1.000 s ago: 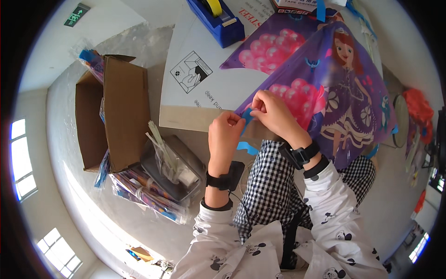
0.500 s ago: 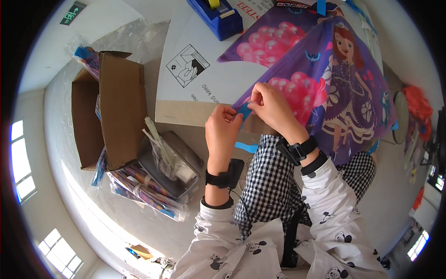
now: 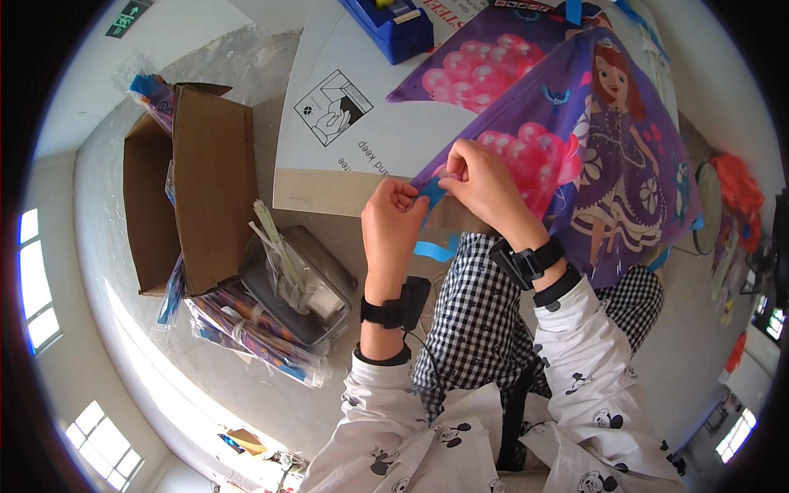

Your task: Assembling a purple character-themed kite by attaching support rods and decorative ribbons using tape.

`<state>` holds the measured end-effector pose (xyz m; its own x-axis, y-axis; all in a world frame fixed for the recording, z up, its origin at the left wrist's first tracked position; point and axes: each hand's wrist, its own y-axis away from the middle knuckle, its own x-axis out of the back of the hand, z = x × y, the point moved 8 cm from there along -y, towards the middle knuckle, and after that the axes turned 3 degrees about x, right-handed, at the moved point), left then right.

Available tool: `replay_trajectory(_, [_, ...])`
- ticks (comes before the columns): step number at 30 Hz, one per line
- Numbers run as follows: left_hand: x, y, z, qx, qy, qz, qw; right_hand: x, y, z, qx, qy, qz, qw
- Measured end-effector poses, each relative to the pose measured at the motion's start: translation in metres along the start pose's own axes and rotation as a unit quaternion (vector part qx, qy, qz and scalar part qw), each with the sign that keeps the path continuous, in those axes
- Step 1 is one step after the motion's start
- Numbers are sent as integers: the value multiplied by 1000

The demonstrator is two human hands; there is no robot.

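Observation:
A purple kite (image 3: 560,140), printed with a doll-like figure and pink balloons, lies over the table's near edge and across my lap. At its left corner, my left hand (image 3: 389,220) is closed with thumb and fingertips on a blue ribbon (image 3: 431,192). My right hand (image 3: 486,182) pinches the same ribbon's upper right side, against the kite's corner. The fingers partly hide how ribbon and corner meet. Below the hands hangs another length of blue ribbon (image 3: 436,250). A second purple kite (image 3: 460,70) lies flat on the table under the first.
A blue tape dispenser (image 3: 394,31) stands on the white board tabletop (image 3: 320,156). To the left are an open cardboard box (image 3: 212,189), a grey bin (image 3: 316,246) with thin sticks in a plastic bag, and wrapped kite bundles (image 3: 255,337). Red material (image 3: 735,201) shows at far right.
Both hands keep their grip on the ribbon at the kite's corner and have barely moved. The hanging blue ribbon has shifted slightly. The whole view has shifted a little.

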<state>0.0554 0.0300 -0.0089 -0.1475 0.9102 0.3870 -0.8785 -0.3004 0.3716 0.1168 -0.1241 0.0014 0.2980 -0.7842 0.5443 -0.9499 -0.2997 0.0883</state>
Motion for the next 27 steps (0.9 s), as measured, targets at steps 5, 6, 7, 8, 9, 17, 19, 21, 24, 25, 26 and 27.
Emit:
replay_trajectory(5, [7,2,1,-8,-2,9,1000,-5,-1,-2,-4,-22,4,1000])
replay_trajectory(6, [4,1,1,-11,4,9,1000,-3,-1,1,6,-29,15,999])
replay_trajectory(7, [-2,-1,-3,-17,15,0,1000,-2,0,6,-2,-78,20,997])
replay_trajectory(8, [-5,-3,-1,-50,30,-2,998,2,0,6,25,-69,35,997])
replay_trajectory(9, [-2,-5,-6,-37,24,-10,999,3,0,1,46,-30,48,997])
replay_trajectory(17, [-2,-16,-22,-17,7,-34,999,-5,0,6,41,13,103,994])
replay_trajectory(19, [-3,-10,-11,-20,-13,-30,999,-5,0,2,33,22,101,994])
replay_trajectory(21, [-3,-12,-11,-38,-27,-36,998,-5,-1,2,21,25,90,995])
replay_trajectory(24, [-9,-14,-11,-51,-29,-39,998,1,2,4,25,43,115,992])
replay_trajectory(25, [-10,-11,-11,-41,-29,-38,998,1,3,5,22,44,102,994])
replay_trajectory(26, [-10,-11,-11,-31,-28,-36,998,2,3,4,24,43,106,993])
replay_trajectory(27, [-10,-11,-10,-35,-29,-36,998,2,4,4,20,41,106,993])
